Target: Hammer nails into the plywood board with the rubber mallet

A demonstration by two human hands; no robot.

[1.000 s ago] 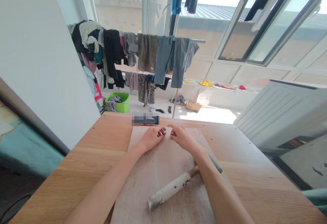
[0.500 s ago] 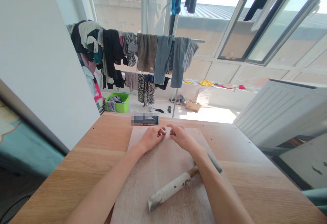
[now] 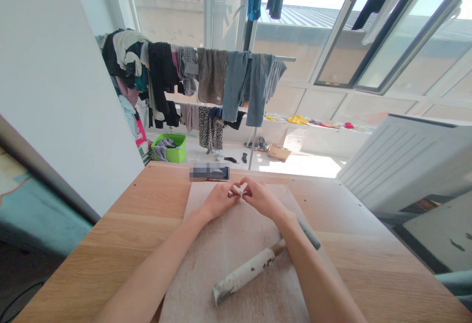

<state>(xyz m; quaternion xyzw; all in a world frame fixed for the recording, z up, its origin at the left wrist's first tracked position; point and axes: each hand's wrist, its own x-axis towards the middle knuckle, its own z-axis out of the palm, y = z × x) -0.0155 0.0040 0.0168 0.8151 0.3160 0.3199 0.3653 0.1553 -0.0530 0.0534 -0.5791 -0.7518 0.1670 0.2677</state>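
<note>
My left hand [image 3: 222, 198] and my right hand [image 3: 261, 199] meet above the far part of a pale wooden board [image 3: 210, 249]. Both have curled fingers, with the fingertips brought together. A tiny whitish thing [image 3: 242, 193] shows between the fingertips; its kind is too small to tell. Beneath my right forearm lies a tool that looks like a hammer [image 3: 245, 276], its handle partly white and worn, its grey metal head [image 3: 309, 234] at the far right end. The forearm hides the middle of it.
A phone [image 3: 220, 173] lies beyond the board near the far edge of the wooden table [image 3: 121, 224]. Past the table stand a rack with hanging clothes [image 3: 212, 74] and a green basket [image 3: 177, 148]. A white panel [image 3: 70, 82] rises on the left.
My two hands have come closer, so the fingertips that stood slightly apart now meet. The tool, board and phone stay where they were.
</note>
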